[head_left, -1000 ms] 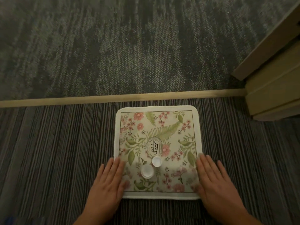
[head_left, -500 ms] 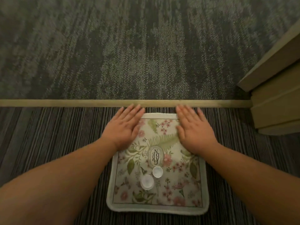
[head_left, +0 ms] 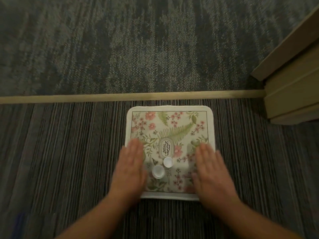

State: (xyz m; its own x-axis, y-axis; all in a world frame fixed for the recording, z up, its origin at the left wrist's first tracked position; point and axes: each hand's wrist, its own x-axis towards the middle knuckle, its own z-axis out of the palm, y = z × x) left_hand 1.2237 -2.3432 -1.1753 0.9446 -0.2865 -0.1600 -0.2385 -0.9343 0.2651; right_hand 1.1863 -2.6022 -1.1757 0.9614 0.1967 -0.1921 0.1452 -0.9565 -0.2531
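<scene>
Now both hands [head_left: 170,173] – flat, spread – have slid back down the floral cloth [head_left: 170,128]

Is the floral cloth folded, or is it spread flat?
Spread flat, as far as shows: the floral cloth displays its whole print and both far corners, with no fold visible.

Just two bare hands in the shot, left hand [head_left: 129,171] and right hand [head_left: 211,175], both kinda motion-blurred. The forearms [head_left: 96,219] are bare too, all the way to the frame edge.
</scene>
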